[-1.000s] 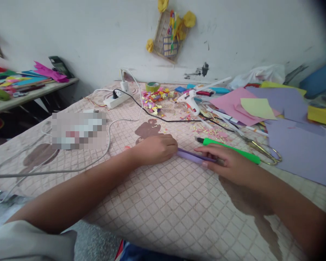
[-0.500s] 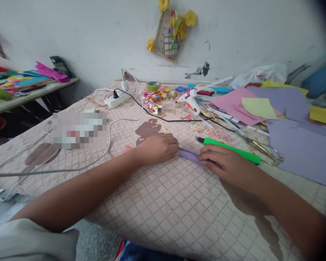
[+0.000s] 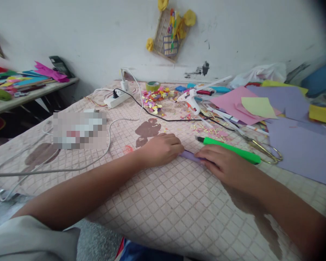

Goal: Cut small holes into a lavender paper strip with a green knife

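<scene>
A narrow strip of purple paper (image 3: 190,156) lies low over the checked tablecloth, spanning the gap between my two hands. My left hand (image 3: 163,149) is closed on its left end, knuckles up. The fingers of my right hand (image 3: 222,159) pinch the right end. Just behind my right hand rests a green cutter knife (image 3: 235,150), its dark tip pointing left. How the strip is folded under my fingers is hidden.
Gold-handled scissors (image 3: 263,149) lie right of the knife, beside purple sheets (image 3: 301,148). A white glue gun (image 3: 189,100), paper scraps (image 3: 153,101) and green tape (image 3: 153,86) are farther back. Cables run from a power strip (image 3: 118,99) across the left side.
My left hand has shifted slightly right along the purple strip, and my right fingers have moved slightly left. Less of the strip shows between them.
</scene>
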The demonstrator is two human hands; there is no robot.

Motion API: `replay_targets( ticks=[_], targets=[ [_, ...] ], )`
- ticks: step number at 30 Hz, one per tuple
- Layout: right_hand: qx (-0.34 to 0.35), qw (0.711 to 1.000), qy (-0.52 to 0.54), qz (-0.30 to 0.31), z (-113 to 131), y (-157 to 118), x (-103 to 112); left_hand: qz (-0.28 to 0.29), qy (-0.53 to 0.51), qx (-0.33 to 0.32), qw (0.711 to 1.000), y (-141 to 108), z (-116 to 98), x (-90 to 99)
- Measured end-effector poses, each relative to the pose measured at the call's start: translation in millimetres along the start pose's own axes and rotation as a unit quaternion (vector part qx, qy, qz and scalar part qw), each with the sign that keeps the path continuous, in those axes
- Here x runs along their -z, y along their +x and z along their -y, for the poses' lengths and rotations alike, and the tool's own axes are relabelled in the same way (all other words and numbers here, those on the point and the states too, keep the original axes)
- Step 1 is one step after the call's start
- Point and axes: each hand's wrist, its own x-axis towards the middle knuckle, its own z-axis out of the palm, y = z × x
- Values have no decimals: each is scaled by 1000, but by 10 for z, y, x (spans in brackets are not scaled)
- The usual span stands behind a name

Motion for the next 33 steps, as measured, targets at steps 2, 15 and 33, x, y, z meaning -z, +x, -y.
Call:
replay_targets(
  ticks=[2,15,33],
  targets=[
    [-7,1000,8,-2,12,5,0,11,-13,-4,1000,7,5,2],
    [-5,999,52,15,65,27,15,-26,-7,-36,999,15,-33,-41],
    [23,989,-144,32,121,40,-77,37,123,-40,991,-39,-189,-7]
  ],
)
